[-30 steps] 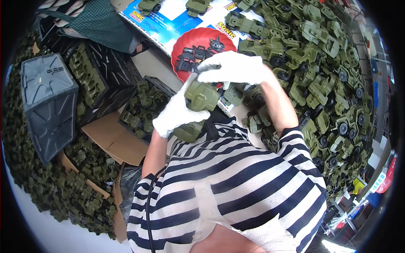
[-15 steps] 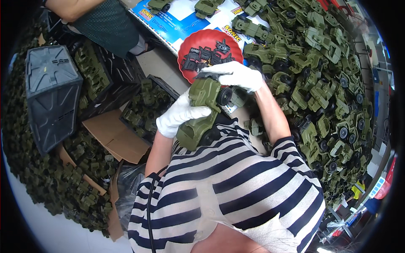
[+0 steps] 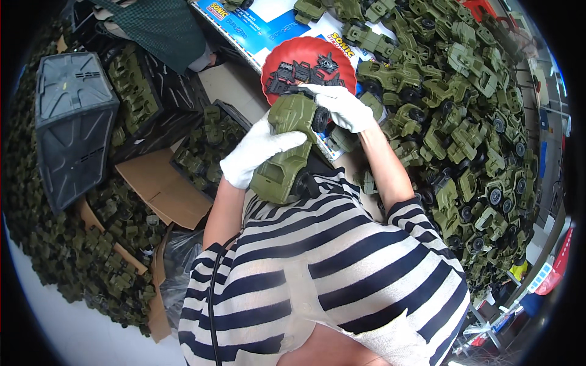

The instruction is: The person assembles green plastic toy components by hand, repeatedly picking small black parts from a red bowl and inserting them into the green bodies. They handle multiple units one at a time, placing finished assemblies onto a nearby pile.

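A green toy army jeep [image 3: 292, 119] with black wheels is gripped in my white-gloved left hand [image 3: 251, 155], its thumb lying across the body. The jeep is tilted in front of my striped top. My right hand [image 3: 342, 107], also gloved, is closed at the jeep's far end. A dark plastic part [image 3: 297, 91] shows there under its fingertips; its exact shape is mostly hidden. Just beyond stands a red scalloped bowl [image 3: 278, 56] holding several black plastic parts [image 3: 305, 72].
Many green toy jeeps [image 3: 455, 140] are heaped to the right. The table has a blue and white printed sheet [image 3: 250, 27]. To the left are grey crates [image 3: 76, 122], a cardboard flap [image 3: 162, 186] and more jeeps. Another person's dark green garment [image 3: 162, 30] shows at the upper left.
The jeep has tipped slightly in my left hand, showing its lower wheel more. My right hand has shifted a little left and down at the far end. The other person's arm has left the view.
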`<state>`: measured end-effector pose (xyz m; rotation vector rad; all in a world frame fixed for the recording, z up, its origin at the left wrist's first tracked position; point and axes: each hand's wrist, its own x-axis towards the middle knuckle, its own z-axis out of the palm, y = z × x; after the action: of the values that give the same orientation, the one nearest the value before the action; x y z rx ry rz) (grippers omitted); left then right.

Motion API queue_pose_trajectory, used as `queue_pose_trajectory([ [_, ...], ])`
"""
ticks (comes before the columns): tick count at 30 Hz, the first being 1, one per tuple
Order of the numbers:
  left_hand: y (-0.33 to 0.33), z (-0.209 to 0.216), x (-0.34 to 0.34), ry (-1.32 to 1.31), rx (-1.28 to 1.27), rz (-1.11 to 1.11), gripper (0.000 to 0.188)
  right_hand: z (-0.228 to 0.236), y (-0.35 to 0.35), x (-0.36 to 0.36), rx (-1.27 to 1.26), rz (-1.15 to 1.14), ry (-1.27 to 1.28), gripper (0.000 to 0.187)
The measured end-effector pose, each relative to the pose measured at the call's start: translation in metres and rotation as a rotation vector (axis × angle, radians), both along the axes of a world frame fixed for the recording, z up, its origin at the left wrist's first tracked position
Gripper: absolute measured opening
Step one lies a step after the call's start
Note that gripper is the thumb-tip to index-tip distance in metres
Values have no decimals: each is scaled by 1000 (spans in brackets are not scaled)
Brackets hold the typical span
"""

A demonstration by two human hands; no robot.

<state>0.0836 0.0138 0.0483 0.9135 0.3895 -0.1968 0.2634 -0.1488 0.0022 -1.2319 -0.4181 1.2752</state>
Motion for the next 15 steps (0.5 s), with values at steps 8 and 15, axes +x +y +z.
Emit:
queue_pose_trajectory([
  [8, 3, 3, -3, 63, -72, -15, 64, -27, -7, 8, 81, 70, -7, 46],
  [15, -20, -26, 1, -49, 126, 178, 85, 17, 12, -15, 177, 42, -82, 48],
])
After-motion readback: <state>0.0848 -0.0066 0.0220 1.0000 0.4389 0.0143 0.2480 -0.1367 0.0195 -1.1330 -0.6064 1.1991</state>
